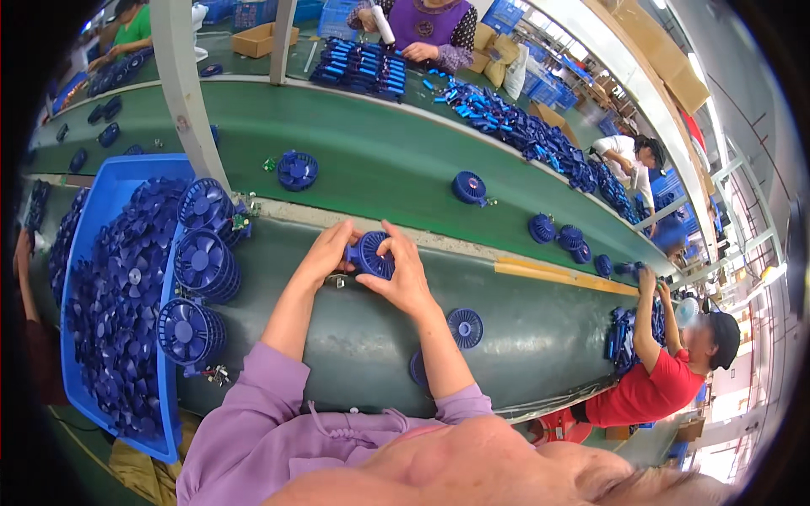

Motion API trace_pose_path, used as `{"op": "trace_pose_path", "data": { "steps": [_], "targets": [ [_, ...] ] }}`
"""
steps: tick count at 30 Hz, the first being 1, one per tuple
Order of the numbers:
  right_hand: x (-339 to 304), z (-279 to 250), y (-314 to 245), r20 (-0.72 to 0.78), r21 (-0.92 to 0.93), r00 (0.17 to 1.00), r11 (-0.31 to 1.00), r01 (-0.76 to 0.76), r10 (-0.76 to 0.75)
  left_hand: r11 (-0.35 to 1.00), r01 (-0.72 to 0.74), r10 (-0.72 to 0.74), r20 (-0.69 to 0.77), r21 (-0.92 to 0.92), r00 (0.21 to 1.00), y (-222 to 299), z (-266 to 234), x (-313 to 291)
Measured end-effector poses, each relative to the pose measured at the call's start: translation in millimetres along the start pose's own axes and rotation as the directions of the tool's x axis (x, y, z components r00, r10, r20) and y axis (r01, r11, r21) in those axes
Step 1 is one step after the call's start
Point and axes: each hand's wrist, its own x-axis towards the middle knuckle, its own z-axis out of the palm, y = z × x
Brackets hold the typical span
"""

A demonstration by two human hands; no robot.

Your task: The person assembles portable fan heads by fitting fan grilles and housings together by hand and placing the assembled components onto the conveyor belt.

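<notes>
Over the dark work surface, a round blue fan housing (375, 255) with a slatted grille is held between both hands. My left hand (331, 255) is closed on its left side. My right hand (402, 274) curves round the right side, thumb and fingers on the rim and grille. A small pale part (339, 281) with wires hangs below my left fingers. Beside my right forearm lies a loose blue grille cover (465, 328); a second round blue piece (418, 368) is partly hidden by that forearm. To the left stand stacked blue fan cages (201, 268) with blades inside.
A blue tray (170, 379) heaped with fan blades sits at the left. Beyond a pale ledge, the green conveyor (371, 198) carries several fan heads (297, 170). A metal post (187, 101) rises near the tray. A person in red (650, 392) works at the right; others work across the belt.
</notes>
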Motion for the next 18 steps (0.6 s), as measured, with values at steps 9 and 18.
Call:
{"op": "trace_pose_path", "data": {
  "steps": [9, 18],
  "targets": [
    [-2, -7, 25, -0.252, 0.487, 0.931, 0.866, -0.114, 0.265, 0.875, -0.349, 0.451, 0.300, -0.335, 0.841, -5, 52, -10],
    [-2, 0, 5, -0.215, 0.017, 0.963, 0.986, 0.168, -0.160, 0.786, -0.266, 0.264, -0.087, -0.558, 0.961, -24, 78, -10]
  ]
}}
